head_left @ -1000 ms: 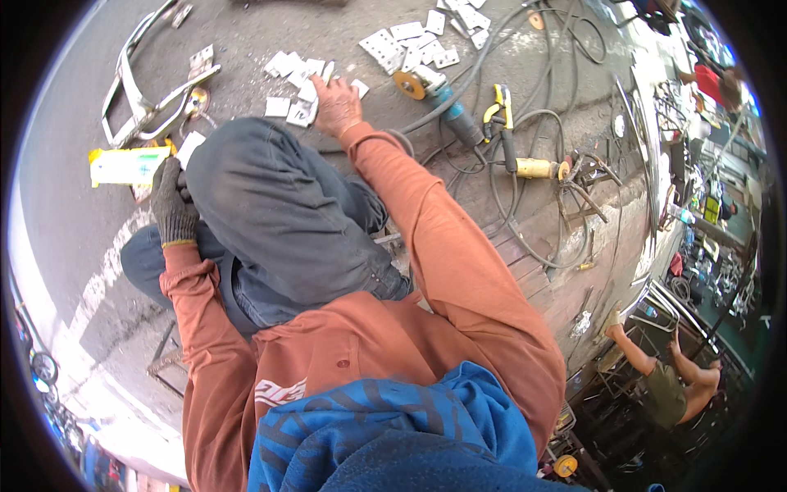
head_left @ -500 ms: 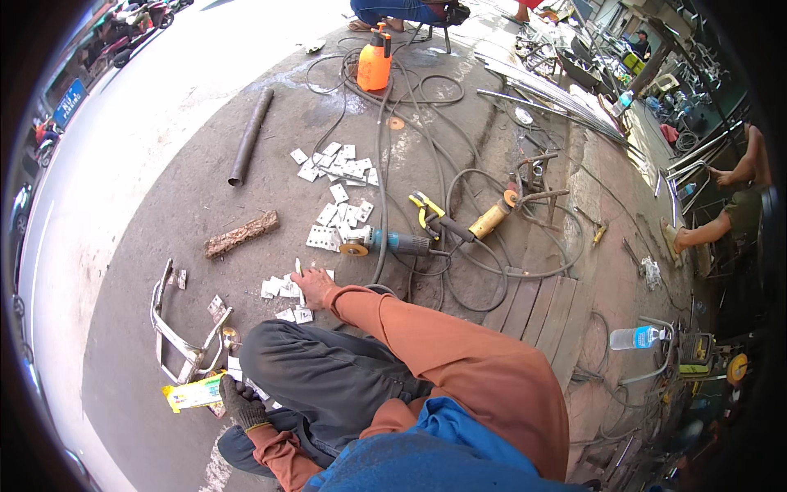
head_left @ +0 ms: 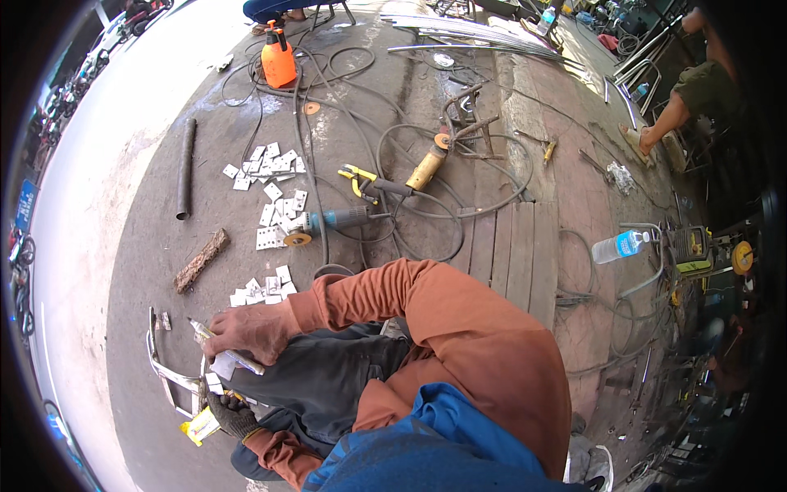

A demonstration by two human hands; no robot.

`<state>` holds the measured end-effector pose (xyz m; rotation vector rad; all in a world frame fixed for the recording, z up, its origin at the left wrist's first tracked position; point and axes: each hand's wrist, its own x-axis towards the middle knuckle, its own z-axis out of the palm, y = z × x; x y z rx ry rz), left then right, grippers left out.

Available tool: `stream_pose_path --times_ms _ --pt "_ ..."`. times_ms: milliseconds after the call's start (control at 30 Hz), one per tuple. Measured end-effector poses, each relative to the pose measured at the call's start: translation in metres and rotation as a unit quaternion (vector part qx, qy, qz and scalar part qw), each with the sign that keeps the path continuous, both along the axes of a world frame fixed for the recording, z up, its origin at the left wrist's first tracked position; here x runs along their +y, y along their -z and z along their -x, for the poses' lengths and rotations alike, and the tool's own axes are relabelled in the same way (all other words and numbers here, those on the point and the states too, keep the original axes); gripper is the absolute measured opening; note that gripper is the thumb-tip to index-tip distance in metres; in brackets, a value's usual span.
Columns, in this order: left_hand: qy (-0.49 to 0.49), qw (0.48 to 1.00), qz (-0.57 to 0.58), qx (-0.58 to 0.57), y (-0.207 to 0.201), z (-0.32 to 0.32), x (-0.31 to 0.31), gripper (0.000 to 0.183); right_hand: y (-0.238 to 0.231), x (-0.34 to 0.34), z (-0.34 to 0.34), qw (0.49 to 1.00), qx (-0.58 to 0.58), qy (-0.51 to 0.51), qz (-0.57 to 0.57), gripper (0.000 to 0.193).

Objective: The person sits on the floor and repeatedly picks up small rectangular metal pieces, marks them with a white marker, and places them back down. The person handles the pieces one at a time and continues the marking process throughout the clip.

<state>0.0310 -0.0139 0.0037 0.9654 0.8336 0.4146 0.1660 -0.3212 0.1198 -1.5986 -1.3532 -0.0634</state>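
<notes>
My bare right hand (head_left: 250,332) is closed over a white pen-like stick (head_left: 199,328), its tip poking out past the fingers. Beneath those fingers shows a whitish flat piece (head_left: 221,366), partly hidden by the hand. Close below, my left hand (head_left: 234,414) in a dark knitted glove grips a yellow-and-white packet (head_left: 199,426). Small white metal plates (head_left: 266,289) lie on the ground just beyond my right hand. A bent silver metal frame (head_left: 156,348) rests left of both hands, its near part hidden behind them.
An angle grinder (head_left: 336,217) lies beside more plates (head_left: 266,164); a yellow grinder (head_left: 426,168) and a yellow electrode holder (head_left: 358,180) sit among cables. Farther off are an orange sprayer (head_left: 279,61), a pipe (head_left: 187,168) and a bark-covered stick (head_left: 201,261). A water bottle (head_left: 619,246) is at right.
My right hand has come from the plates back toward my left hand, with the pen-like stick in it. My left hand still holds the packet, now lower. The view has turned.
</notes>
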Motion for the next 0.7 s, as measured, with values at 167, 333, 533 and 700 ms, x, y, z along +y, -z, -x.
stream_pose_path --times_ms 167,333,533,700 --pt "-0.014 0.998 -0.034 -0.058 -0.043 -0.007 -0.011 0.018 0.008 -0.011 0.024 0.996 -0.076 -0.008 0.054 0.062" --pt "-0.010 0.991 -0.062 -0.119 -0.090 -0.022 -0.025 0.020 0.009 -0.018 0.028 0.999 -0.003 -0.007 0.042 0.065" --pt "0.013 0.991 -0.070 -0.111 -0.139 -0.039 -0.043 0.021 0.008 -0.031 0.032 0.995 0.079 -0.004 -0.068 0.065" --pt "0.072 0.989 -0.066 -0.113 -0.151 -0.043 -0.060 0.022 0.011 -0.018 0.018 0.955 0.151 0.134 -0.219 0.052"
